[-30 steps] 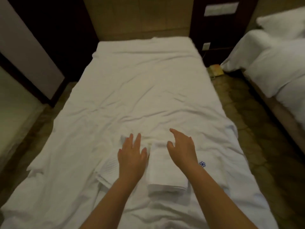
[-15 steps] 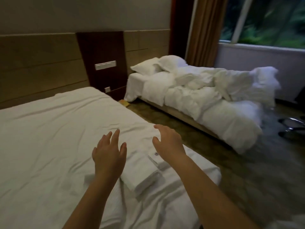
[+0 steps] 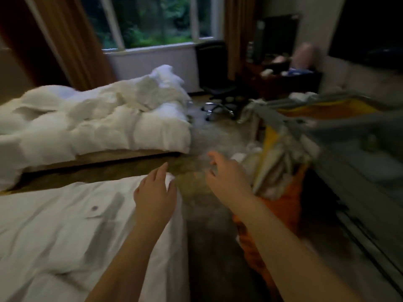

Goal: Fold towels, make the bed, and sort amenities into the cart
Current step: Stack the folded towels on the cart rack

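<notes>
View from a head-worn camera, blurred by motion, in a dim hotel room. Both arms reach forward from the bottom of the frame. The left hand [image 3: 155, 192], fingers straight and slightly spread, holds nothing and hovers at the right corner of the near bed [image 3: 43, 247], which fills the lower left. The right hand [image 3: 226, 174], fingers loosely spread and also empty, is out over the bare floor [image 3: 209, 247] at centre, pointing toward the cart [image 3: 349, 166] on the right. A folded towel [image 3: 104, 211], too blurred to see clearly, lies on the near bed just left of the left forearm. An orange and yellow linen bag [image 3: 287, 205], stuffed with pale cloth, hangs on the cart's near end, very close to the right forearm. The strip of floor between the bed edge and the cart looks narrow, so a quick turn could catch the right arm on the bag or the cart's grey rails, and a backward sweep of the left arm could push the towel out of its fold or off the mattress edge. Open room lies ahead, toward the far bed [image 3: 130, 153] with its rumpled duvet [image 3: 91, 118] at middle left, and the office chair [image 3: 216, 83] below the window [image 3: 152, 20] at top centre.
</notes>
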`<state>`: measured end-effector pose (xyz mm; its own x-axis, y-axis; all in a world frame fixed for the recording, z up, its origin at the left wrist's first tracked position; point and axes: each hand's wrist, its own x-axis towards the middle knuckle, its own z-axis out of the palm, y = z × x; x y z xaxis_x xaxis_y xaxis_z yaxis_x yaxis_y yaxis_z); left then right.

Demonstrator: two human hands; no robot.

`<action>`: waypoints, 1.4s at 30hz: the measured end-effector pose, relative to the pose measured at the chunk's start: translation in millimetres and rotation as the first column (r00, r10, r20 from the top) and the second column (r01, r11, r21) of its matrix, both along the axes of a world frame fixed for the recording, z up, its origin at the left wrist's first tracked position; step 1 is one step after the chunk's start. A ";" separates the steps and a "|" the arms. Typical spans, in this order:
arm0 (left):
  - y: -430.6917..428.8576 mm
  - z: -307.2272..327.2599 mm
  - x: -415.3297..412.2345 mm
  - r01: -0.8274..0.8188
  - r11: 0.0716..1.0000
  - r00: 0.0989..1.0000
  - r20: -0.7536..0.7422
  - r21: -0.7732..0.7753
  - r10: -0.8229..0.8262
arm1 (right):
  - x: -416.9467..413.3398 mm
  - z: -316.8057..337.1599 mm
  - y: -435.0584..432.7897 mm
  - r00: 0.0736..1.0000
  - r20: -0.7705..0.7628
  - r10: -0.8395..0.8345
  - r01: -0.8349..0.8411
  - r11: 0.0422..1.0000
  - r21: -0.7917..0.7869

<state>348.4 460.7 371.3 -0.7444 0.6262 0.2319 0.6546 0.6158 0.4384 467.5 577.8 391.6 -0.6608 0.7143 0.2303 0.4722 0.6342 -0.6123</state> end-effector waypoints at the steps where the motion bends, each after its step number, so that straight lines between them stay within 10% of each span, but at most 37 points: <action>1: 9.4 -3.8 20.6 0.075 0.997 0.997 0.006 -0.012 -0.075 | 26.6 -3.8 1.0 0.997 0.019 -0.074 0.074 0.997 -0.003; 11: 85.1 -20.7 158.2 0.646 0.763 0.763 0.017 0.027 -0.646 | 213.0 -31.5 -27.6 0.790 0.090 -0.607 0.613 0.785 -0.089; 20: 127.9 -65.8 170.8 0.911 0.412 0.411 0.052 0.025 -0.910 | 215.2 -74.9 -55.2 0.403 0.162 -0.901 0.913 0.383 -0.139; 29: 121.2 -148.0 170.3 0.980 0.200 0.199 0.057 0.019 -0.978 | 201.7 -143.2 -109.1 0.071 0.091 -0.993 0.982 0.053 -0.181; 36: 104.4 -228.2 202.3 0.981 0.051 0.018 0.177 0.187 -0.984 | 198.2 -243.2 -117.2 -0.040 -0.035 -0.999 0.965 -0.029 -0.262; 42: 133.2 -252.4 247.8 0.958 0.126 0.037 0.328 0.256 -0.944 | 228.7 -273.1 -67.9 -0.161 -0.147 -0.976 0.879 -0.074 -0.472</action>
<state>596.1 594.0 118.9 0.5071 0.8525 0.1269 0.4898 -0.4062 0.7714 696.2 509.9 118.5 0.8374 0.5451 -0.0398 0.2058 -0.3820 -0.9010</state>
